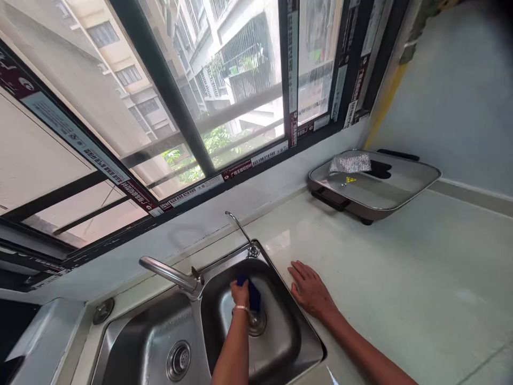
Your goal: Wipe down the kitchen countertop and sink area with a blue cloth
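Note:
Inside the right basin of the steel sink [286, 299], my left hand [240, 294] is closed around a dark blue cloth [254, 297]. Part of the cloth hangs to the right of my fingers, over the basin floor near the drain [257, 323]. A pale band circles my left wrist. Beside the basin's right edge, my right hand [310, 289] lies palm down on the pale countertop [385, 278]. Its fingers are stretched out and it holds nothing.
A faucet [170, 274] rises between the basins, with a thin curved spout [240, 227] behind the right one. The left basin has a strainer drain [178, 361]. An electric pan with a glass lid [385, 187] stands at the back right, below the window [224, 176].

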`<state>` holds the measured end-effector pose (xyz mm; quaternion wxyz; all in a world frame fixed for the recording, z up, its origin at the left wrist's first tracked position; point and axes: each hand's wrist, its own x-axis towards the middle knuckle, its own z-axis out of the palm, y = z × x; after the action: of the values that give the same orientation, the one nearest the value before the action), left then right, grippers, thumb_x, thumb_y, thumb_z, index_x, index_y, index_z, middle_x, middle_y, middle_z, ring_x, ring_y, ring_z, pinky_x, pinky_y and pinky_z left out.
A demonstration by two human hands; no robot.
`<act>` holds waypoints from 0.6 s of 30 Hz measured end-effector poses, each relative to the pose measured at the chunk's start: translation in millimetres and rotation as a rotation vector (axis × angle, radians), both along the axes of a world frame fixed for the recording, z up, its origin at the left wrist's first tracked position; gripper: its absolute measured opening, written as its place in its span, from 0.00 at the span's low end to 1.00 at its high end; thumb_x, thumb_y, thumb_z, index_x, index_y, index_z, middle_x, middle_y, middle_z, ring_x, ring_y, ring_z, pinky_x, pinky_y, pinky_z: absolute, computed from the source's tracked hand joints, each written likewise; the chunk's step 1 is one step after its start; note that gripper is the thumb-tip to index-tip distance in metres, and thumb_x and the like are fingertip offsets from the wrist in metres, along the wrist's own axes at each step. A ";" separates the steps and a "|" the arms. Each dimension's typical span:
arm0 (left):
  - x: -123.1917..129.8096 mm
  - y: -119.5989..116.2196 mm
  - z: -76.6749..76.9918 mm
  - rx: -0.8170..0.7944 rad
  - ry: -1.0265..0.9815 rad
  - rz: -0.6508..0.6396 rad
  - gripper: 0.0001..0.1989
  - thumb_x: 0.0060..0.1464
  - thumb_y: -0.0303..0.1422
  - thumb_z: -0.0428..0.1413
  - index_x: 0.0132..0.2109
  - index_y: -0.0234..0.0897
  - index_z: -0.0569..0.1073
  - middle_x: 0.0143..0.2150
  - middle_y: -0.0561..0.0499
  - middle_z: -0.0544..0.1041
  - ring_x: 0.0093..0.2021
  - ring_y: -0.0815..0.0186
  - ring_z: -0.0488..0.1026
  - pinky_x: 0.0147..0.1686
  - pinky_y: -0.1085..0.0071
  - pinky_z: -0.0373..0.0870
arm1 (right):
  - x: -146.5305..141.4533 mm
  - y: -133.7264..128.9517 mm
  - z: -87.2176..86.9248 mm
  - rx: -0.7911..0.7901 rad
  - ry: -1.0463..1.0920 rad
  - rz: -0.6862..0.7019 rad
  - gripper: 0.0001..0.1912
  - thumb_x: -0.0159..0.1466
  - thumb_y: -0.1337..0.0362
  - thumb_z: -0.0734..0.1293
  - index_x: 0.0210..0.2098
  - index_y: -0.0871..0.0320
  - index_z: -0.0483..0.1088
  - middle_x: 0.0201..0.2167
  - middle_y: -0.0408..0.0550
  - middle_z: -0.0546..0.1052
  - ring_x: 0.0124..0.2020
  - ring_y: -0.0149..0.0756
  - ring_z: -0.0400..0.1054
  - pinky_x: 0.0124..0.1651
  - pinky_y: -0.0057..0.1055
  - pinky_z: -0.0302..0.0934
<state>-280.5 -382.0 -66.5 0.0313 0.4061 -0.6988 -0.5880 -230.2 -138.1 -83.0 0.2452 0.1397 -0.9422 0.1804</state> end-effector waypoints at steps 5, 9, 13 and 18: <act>37.1 3.2 12.6 0.301 0.024 -0.141 0.16 0.48 0.48 0.63 0.36 0.41 0.73 0.30 0.46 0.79 0.34 0.56 0.79 0.35 0.57 0.78 | 0.4 2.0 -5.7 -0.006 0.030 0.013 0.24 0.67 0.63 0.57 0.62 0.56 0.63 0.62 0.54 0.69 0.65 0.45 0.60 0.64 0.48 0.60; 20.3 26.1 35.5 0.419 0.125 -0.260 0.24 0.46 0.52 0.63 0.42 0.37 0.75 0.36 0.44 0.81 0.35 0.58 0.79 0.38 0.61 0.78 | 0.7 2.7 -8.5 -0.066 0.029 0.030 0.25 0.69 0.63 0.54 0.64 0.55 0.61 0.61 0.55 0.70 0.63 0.45 0.62 0.63 0.49 0.60; -4.3 73.0 54.1 0.364 0.239 -0.354 0.28 0.50 0.53 0.60 0.50 0.37 0.73 0.44 0.42 0.80 0.43 0.58 0.79 0.45 0.60 0.77 | -1.5 4.2 -11.5 -0.173 0.063 0.004 0.25 0.69 0.62 0.53 0.64 0.55 0.59 0.59 0.56 0.71 0.60 0.46 0.65 0.59 0.49 0.64; -0.4 110.4 62.2 0.113 0.323 -0.471 0.31 0.44 0.40 0.67 0.53 0.31 0.71 0.57 0.31 0.72 0.62 0.48 0.67 0.65 0.53 0.60 | -4.3 9.9 -18.3 -0.215 0.169 -0.115 0.18 0.67 0.66 0.54 0.54 0.55 0.64 0.45 0.56 0.74 0.48 0.48 0.69 0.48 0.47 0.68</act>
<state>-280.9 -271.6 -4.4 -0.0176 0.1350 -0.7260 -0.6741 -234.6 -128.2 -101.3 0.3471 0.0732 -0.8999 0.2537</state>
